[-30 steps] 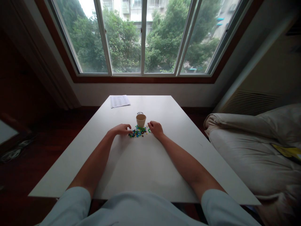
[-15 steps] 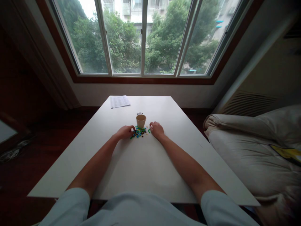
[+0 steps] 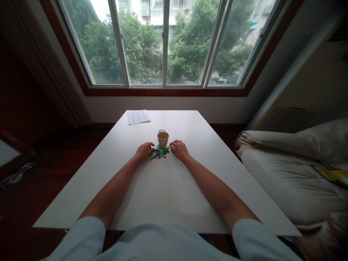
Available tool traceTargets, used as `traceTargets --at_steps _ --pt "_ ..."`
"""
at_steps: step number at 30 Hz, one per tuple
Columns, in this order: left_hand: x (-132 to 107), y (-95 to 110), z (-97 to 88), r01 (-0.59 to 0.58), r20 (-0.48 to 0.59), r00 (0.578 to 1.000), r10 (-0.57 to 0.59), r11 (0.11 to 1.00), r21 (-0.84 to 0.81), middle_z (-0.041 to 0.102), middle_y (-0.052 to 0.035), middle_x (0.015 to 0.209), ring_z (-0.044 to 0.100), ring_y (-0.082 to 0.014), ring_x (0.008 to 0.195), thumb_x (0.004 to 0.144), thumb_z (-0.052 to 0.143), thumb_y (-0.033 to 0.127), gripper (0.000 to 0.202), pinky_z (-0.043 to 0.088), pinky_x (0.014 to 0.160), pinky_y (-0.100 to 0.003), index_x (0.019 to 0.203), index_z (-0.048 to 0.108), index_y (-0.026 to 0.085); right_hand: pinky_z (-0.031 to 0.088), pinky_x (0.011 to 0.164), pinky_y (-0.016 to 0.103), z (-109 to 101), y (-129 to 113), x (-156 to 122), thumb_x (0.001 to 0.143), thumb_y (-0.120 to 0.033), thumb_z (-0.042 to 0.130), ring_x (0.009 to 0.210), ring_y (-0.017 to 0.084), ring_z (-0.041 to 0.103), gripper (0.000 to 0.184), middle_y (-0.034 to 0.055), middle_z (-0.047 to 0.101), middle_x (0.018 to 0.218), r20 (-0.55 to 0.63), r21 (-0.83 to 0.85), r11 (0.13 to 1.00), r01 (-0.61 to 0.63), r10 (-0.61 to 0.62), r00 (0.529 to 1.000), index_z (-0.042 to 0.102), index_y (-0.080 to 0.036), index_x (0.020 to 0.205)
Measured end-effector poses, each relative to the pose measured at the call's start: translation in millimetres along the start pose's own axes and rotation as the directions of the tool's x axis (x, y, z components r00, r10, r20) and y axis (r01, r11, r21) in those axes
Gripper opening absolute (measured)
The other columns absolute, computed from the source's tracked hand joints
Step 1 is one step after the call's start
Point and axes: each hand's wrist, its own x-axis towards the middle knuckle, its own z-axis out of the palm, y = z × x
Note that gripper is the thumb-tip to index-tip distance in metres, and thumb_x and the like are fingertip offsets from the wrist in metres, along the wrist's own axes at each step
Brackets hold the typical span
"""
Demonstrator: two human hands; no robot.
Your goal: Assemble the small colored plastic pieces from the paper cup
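Note:
A small pile of tiny coloured pieces point(image 3: 161, 152), mostly green, blue and dark with a few yellow, lies loose on the white table point(image 3: 168, 192). Right behind the pile a tan paper cup point(image 3: 163, 140) stands upright; its contents cannot be made out. At the pile's left edge is my left hand point(image 3: 144, 151), fingers bent, with a gap between thumb and forefinger. My right hand point(image 3: 179, 149) rests at the right edge, palm down and close to the cup. Its curved fingers are apart, with the tips by a few stray pieces. Neither hand visibly holds anything.
A thin dark looped object point(image 3: 161, 130) lies behind the cup. Printed sheets of paper point(image 3: 138, 117) are at the table's far left corner. A light-coloured sofa point(image 3: 272, 174) stands along the right side, and a window point(image 3: 165, 47) is beyond the table.
My left hand has drawn slightly up and away from the pile, its thumb and forefinger parting. My right hand has shifted left, closer to the pile and cup.

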Motion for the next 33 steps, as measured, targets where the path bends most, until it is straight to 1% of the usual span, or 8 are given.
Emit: traceTargets --at_steps 6,10,13,18,21,24,28,33 --pt "0 -3 -0.8 -0.020 0.000 1.000 0.020 1.000 0.012 0.070 -0.0046 0.100 0.065 -0.0175 0.089 0.096 0.055 0.027 0.025 0.050 0.085 -0.029 0.109 0.076 0.023 0.041 0.100 0.036 -1 -1 0 0.099 -0.034 0.062 0.116 0.025 0.057 0.022 0.0086 0.068 0.122 0.013 0.021 1.000 0.018 -0.018 1.000 0.078 -0.026 0.112" --pt "0 -2 -1.7 0.026 -0.022 0.999 -0.025 0.998 0.051 0.070 -0.0061 0.106 0.065 -0.0194 0.098 0.097 0.051 0.023 0.028 0.050 0.090 -0.030 0.107 0.077 0.023 0.042 0.099 0.035 -1 -2 1 0.098 -0.032 0.063 0.114 0.024 0.058 0.019 0.0079 0.069 0.119 0.022 0.034 0.999 0.037 -0.038 0.999 0.078 -0.025 0.106" --pt "0 -4 -2.1 0.045 -0.025 0.999 -0.044 0.998 0.043 0.070 -0.0059 0.105 0.065 -0.0188 0.096 0.096 0.052 0.024 0.027 0.050 0.089 -0.029 0.106 0.078 0.023 0.042 0.099 0.034 -1 -3 1 0.098 -0.029 0.062 0.113 0.023 0.059 0.018 0.0083 0.070 0.116 0.026 0.039 0.998 0.042 -0.043 0.999 0.078 -0.024 0.104" --pt "0 -4 -1.8 0.038 -0.033 0.999 -0.037 0.998 0.054 0.070 -0.0067 0.105 0.063 -0.0206 0.102 0.097 0.053 0.027 0.028 0.049 0.094 -0.031 0.107 0.078 0.023 0.042 0.100 0.034 -2 -5 0 0.099 -0.028 0.059 0.114 0.023 0.059 0.023 0.0091 0.070 0.118 0.007 0.052 0.998 0.031 -0.031 0.999 0.076 -0.023 0.113" --pt "3 0 1.7 0.048 -0.062 0.997 -0.042 0.994 0.097 0.070 -0.0081 0.116 0.061 -0.0240 0.112 0.097 0.055 0.031 0.029 0.047 0.101 -0.035 0.113 0.078 0.025 0.042 0.101 0.034 -1 -5 1 0.100 -0.029 0.058 0.115 0.024 0.059 0.027 0.0092 0.070 0.120 0.003 0.057 0.998 0.022 -0.022 1.000 0.075 -0.023 0.120" --pt "9 4 8.4 0.069 -0.077 0.995 -0.060 0.990 0.120 0.067 -0.0080 0.132 0.057 -0.0264 0.122 0.099 0.055 0.035 0.034 0.043 0.108 -0.039 0.125 0.074 0.028 0.042 0.101 0.034 0 -5 2 0.101 -0.031 0.058 0.115 0.024 0.058 0.027 0.0094 0.070 0.121 -0.005 0.053 0.998 0.031 -0.031 1.000 0.076 -0.024 0.119" --pt "16 5 18.9 0.014 -0.031 0.999 -0.011 0.996 0.092 0.061 -0.0065 0.146 0.053 -0.0253 0.133 0.103 0.048 0.037 0.041 0.039 0.114 -0.039 0.140 0.065 0.028 0.041 0.101 0.034 0 -6 1 0.101 -0.033 0.058 0.115 0.024 0.058 0.025 0.0085 0.070 0.120 0.009 0.054 0.997 0.050 -0.051 0.999 0.079 -0.025 0.113" --pt "19 3 28.0 -0.066 0.022 0.998 0.064 0.993 0.094 0.057 -0.0081 0.151 0.049 -0.0233 0.140 0.107 0.041 0.044 0.048 0.034 0.120 -0.038 0.148 0.057 0.027 0.041 0.102 0.034 -1 -7 0 0.100 -0.033 0.059 0.115 0.024 0.058 0.025 0.0083 0.070 0.119 0.004 0.054 0.998 0.042 -0.042 0.999 0.079 -0.025 0.112"
